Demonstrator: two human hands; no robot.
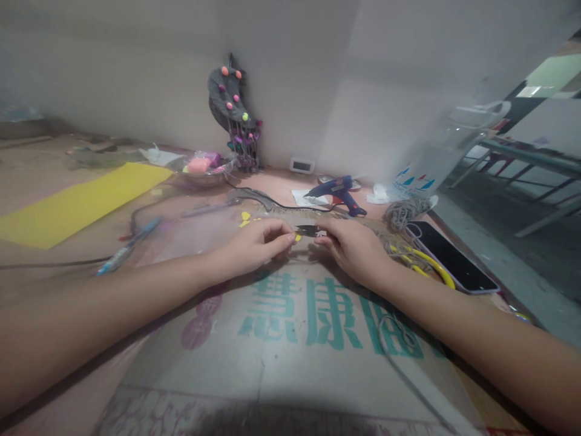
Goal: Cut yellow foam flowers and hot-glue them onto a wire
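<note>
My left hand (pixel 261 245) is closed in a pinch, with a small yellow piece (pixel 298 238) showing at its fingertips. Opposite it, my right hand (pixel 356 248) grips a pair of small dark-bladed scissors (pixel 307 231), whose blades point left toward the yellow piece. The fingers hide most of the scissors' handles. Both hands are held over a cardboard sheet (pixel 218 375) printed with large green characters. Just behind my left hand lie several small yellow cut-outs (pixel 246 216).
A blue glue gun (pixel 338 192) rests behind my hands. Yellow sheet (pixel 86 203) and pens (pixel 129 245) lie left. At right are grey yarn (pixel 406 212), yellow-handled scissors (pixel 433 266), a phone (pixel 454 257) and a large plastic bottle (pixel 436 157). A grey moon decoration (pixel 231 100) leans on the wall.
</note>
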